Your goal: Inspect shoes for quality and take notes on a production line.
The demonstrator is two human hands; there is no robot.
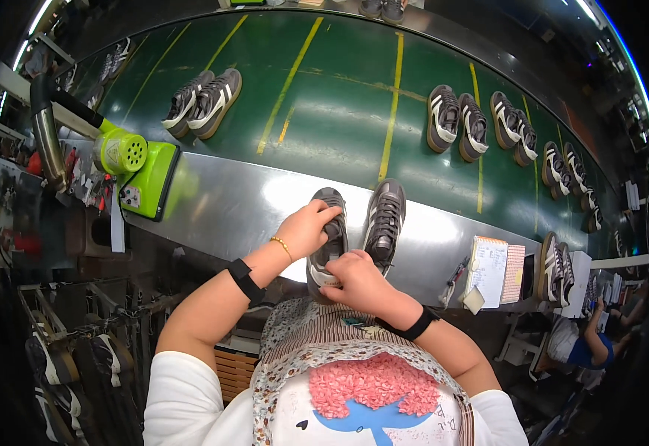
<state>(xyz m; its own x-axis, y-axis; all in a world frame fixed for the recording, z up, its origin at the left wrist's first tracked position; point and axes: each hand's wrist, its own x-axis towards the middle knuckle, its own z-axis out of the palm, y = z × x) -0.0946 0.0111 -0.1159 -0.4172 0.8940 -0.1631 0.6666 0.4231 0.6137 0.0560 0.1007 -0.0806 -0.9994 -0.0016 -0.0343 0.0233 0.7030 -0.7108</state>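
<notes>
A dark grey sneaker point(337, 241) with white trim lies on the steel ledge in front of me, toe pointing away. My left hand point(308, 232) grips it from the left, with thumb and fingers over the tongue and lace area. Near the heel, my right hand point(361, 281) is closed round the collar and back of the same sneaker. Its inside is partly covered by my fingers. Just right of it stands a matching laced sneaker point(385, 219), touched by neither hand.
Beyond the steel ledge point(242, 189) runs a green conveyor belt point(332, 111) with yellow lines, carrying pairs of sneakers point(215, 102). A lime-green machine point(150, 178) stands left. Right are a notebook point(484, 271), a pen point(454, 281) and more sneakers point(549, 267). A person point(595, 338) sits farther right.
</notes>
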